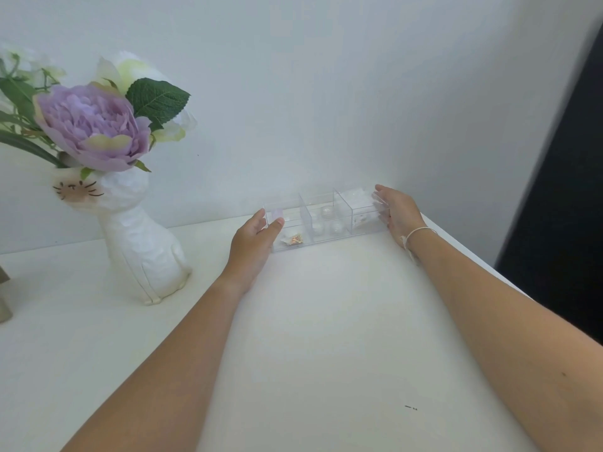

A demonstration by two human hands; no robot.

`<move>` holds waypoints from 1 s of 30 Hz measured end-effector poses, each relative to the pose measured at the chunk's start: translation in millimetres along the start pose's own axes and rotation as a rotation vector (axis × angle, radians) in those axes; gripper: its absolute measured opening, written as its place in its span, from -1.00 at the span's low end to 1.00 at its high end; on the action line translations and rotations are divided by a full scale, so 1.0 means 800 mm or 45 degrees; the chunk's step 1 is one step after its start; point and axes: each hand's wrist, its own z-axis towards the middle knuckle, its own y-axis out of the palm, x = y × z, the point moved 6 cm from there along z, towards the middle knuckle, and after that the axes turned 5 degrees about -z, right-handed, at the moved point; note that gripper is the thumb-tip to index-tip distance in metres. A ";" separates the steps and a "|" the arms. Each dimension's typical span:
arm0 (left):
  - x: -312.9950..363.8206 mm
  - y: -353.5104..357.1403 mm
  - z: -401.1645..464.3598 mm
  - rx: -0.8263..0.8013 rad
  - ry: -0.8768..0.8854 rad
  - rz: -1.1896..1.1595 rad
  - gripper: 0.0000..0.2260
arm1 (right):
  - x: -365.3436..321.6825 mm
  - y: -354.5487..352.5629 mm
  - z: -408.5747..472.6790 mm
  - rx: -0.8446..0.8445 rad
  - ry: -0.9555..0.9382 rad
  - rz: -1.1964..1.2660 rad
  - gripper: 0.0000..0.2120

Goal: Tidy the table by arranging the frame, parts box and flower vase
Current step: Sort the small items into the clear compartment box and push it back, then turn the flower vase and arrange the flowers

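Up at twelve o'clock on the white table (326,321), close against the pale wall (326,93), sat the clear parts box (321,218), a long transparent case split into compartments. Its nine o'clock compartment held small gold-flecked bits, the middle one several round pearly pieces, and the three o'clock one something white that was too blurred to tell. Both arms reached forward from six o'clock to the box's two short ends. At the nine o'clock end the left hand (253,244) lay against the box, thumb forward along its front face and fingers on the end wall, gripping that end. At the three o'clock end the right hand (399,213) was placed flat against the end wall with the fingers fairly straight and close together, pressing rather than curling round it; a thin pale string bracelet (416,234) circled that wrist. Well off toward ten o'clock stood the flower vase (140,243), a white cat-shaped piece with a drawn face and whiskers, upright and apart from the box, holding a large purple bloom (91,128) with white flowers and green leaves behind it. Along the three o'clock edge of the view rose a dark panel (567,190) beyond the table's corner.
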 end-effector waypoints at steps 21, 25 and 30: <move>0.015 -0.059 -0.125 0.063 -0.042 0.125 -0.48 | -0.008 -0.023 -0.166 0.230 -0.226 -0.120 -0.68; 0.017 -0.098 -0.168 0.089 -0.065 0.123 -0.50 | -0.009 0.002 -0.214 0.147 -0.242 -0.161 -0.71; 0.024 -0.163 -0.214 0.189 -0.065 0.106 -0.54 | -0.015 0.048 -0.274 0.025 -0.291 -0.206 -0.71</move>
